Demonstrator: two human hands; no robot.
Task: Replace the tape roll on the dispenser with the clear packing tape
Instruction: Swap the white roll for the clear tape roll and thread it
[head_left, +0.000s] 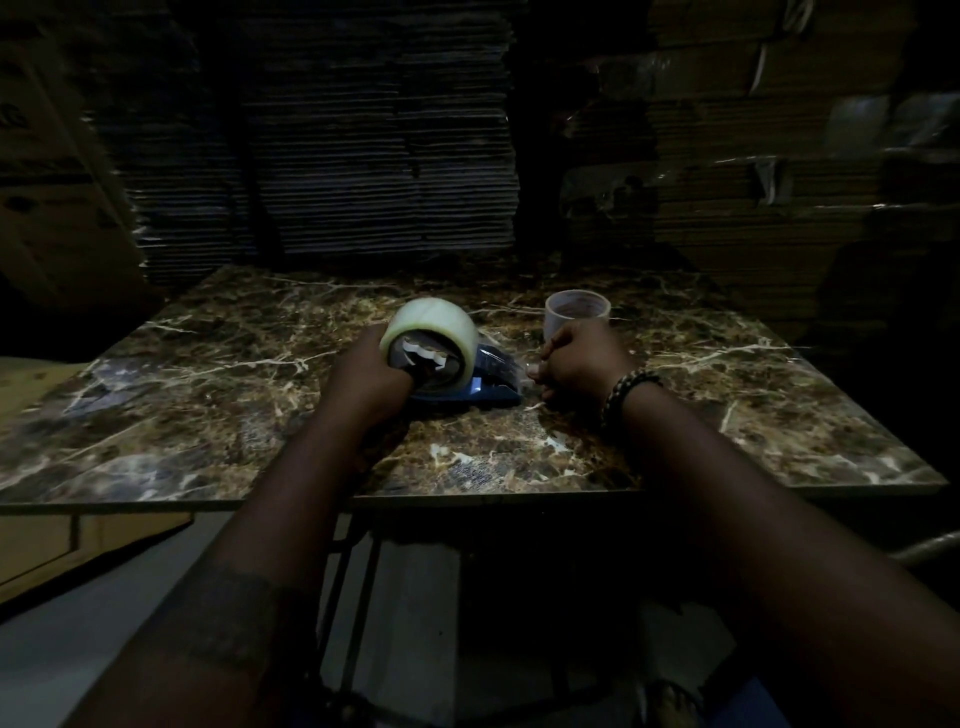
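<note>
A fat roll of clear packing tape (434, 325) stands on its edge over a dark blue dispenser (488, 387) lying on the marble table (208, 395). My left hand (363, 374) grips the roll from its left side, fingers reaching into the core. My right hand (582, 358) rests on the table just right of the dispenser, fingers curled at its end; whether it pinches a strand of tape I cannot tell. An empty pale tape core (576, 312) stands upright behind my right hand. A beaded bracelet sits on my right wrist.
Tall stacks of flattened cardboard (337, 156) rise right behind the table's far edge and to the right. More cardboard lies low at the left (47, 545). The table's near edge runs across the frame above its metal legs. The room is dim.
</note>
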